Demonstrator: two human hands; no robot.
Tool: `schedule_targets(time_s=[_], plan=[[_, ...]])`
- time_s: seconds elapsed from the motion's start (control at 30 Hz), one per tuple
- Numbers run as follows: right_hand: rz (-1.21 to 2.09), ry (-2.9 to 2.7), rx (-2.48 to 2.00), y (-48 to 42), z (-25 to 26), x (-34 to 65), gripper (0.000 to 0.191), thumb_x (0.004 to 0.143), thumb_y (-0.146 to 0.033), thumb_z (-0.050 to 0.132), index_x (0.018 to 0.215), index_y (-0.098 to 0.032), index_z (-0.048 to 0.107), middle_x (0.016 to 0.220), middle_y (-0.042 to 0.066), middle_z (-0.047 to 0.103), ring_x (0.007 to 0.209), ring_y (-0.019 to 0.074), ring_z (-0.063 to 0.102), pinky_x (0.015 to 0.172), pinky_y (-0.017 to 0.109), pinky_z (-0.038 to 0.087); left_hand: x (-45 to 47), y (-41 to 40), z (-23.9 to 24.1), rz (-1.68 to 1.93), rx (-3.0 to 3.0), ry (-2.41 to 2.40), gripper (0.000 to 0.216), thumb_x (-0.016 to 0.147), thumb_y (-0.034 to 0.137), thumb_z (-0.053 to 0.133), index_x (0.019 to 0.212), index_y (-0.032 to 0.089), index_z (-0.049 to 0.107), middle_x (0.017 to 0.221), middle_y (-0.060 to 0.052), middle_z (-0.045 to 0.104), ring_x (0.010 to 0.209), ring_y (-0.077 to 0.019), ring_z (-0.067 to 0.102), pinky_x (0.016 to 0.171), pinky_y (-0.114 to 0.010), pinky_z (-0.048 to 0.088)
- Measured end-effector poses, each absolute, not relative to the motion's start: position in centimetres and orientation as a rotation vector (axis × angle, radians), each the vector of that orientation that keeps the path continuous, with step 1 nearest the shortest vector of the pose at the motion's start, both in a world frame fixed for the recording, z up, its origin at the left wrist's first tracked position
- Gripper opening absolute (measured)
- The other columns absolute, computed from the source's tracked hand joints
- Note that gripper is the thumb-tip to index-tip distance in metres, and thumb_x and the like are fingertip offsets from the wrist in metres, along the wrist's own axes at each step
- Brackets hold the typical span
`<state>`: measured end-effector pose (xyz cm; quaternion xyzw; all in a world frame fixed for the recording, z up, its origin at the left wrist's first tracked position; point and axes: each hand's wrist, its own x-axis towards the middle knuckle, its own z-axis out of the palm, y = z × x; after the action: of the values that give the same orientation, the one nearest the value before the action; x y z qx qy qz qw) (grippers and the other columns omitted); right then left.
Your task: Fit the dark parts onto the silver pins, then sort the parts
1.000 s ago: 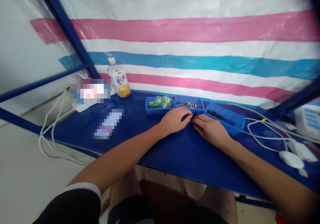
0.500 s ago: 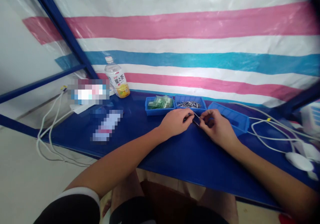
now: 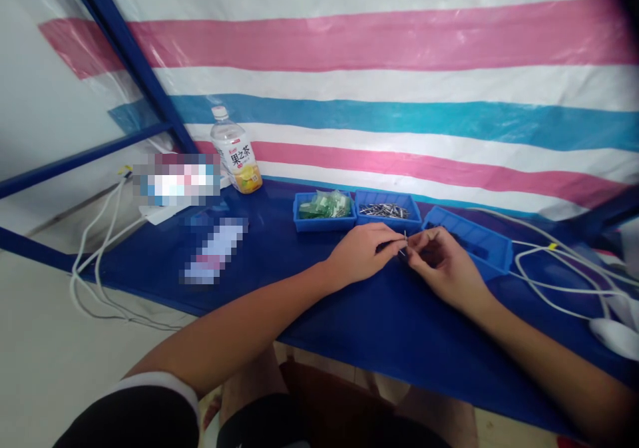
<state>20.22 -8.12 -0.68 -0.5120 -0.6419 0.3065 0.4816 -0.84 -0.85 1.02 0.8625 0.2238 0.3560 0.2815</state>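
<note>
My left hand (image 3: pixel 363 253) is closed, thumb and fingertips pinching at a thin metal piece (image 3: pixel 403 253). Facing it, my right hand (image 3: pixel 446 265) is also closed, its fingertips meeting the left ones at the same small piece. Most of that piece is covered by fingers, so its exact kind is unclear. Just behind the hands stands a blue tray of slim silvery metal parts (image 3: pixel 384 211). Beside it on the left, another blue tray (image 3: pixel 325 224) holds green-tinted clear packets (image 3: pixel 327 204). A third blue tray (image 3: pixel 492 251), set at an angle behind my right hand, contains dark parts.
A drink bottle (image 3: pixel 239 158) stands at the back left of the blue table (image 3: pixel 319 321). White cables (image 3: pixel 559 281) and a white rounded device (image 3: pixel 616 337) lie at the right. More cables (image 3: pixel 100 261) hang at the left edge. A striped sheet (image 3: pixel 379 88) hangs behind.
My fingertips have come together. The dark piece and thin shiny rod seen between them before are now mostly hidden. The view has shifted slightly, with the trays sitting further right.
</note>
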Motion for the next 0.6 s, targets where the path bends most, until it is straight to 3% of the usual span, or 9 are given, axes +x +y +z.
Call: schedule_targets(time_s=[0.33,0.43,0.6], plan=[[0.76,-1.537,-1.227,-8.27,-0.44,19.6,0.035,0.092,-0.05,0.082,0.096,-0.028,0.055,0.097,0.005,0.071,0.089,0.0239,0.072,0.078,0.04,0.063,-0.31,-1.61,1.64,0.965,2.001,0.684,0.016,0.096,0.019,0.065,0.104,0.016,0.078,0.114,-0.009,0.082,0.101,-0.0208,0.077,0.089,-0.032,0.062],[0.713,-1.575,-1.251,-8.15,-0.55,19.82,0.035,0.09,-0.049,0.084,0.104,-0.028,0.06,0.097,0.004,0.072,0.088,0.0235,0.072,0.076,0.038,0.062,-0.35,-1.68,1.54,0.966,1.915,0.726,0.014,0.097,0.022,0.066,0.105,0.015,0.075,0.107,-0.01,0.083,0.093,-0.0195,0.079,0.086,-0.032,0.063],[0.592,-1.579,-1.306,-8.11,-0.49,20.19,0.027,0.099,-0.047,0.073,0.115,-0.027,0.064,0.103,0.006,0.072,0.093,0.0245,0.073,0.081,0.04,0.062,-0.6,-1.15,1.51,0.963,1.913,0.705,0.012,0.1,0.022,0.065,0.106,0.016,0.073,0.101,-0.007,0.082,0.092,-0.0182,0.078,0.086,-0.031,0.061]])
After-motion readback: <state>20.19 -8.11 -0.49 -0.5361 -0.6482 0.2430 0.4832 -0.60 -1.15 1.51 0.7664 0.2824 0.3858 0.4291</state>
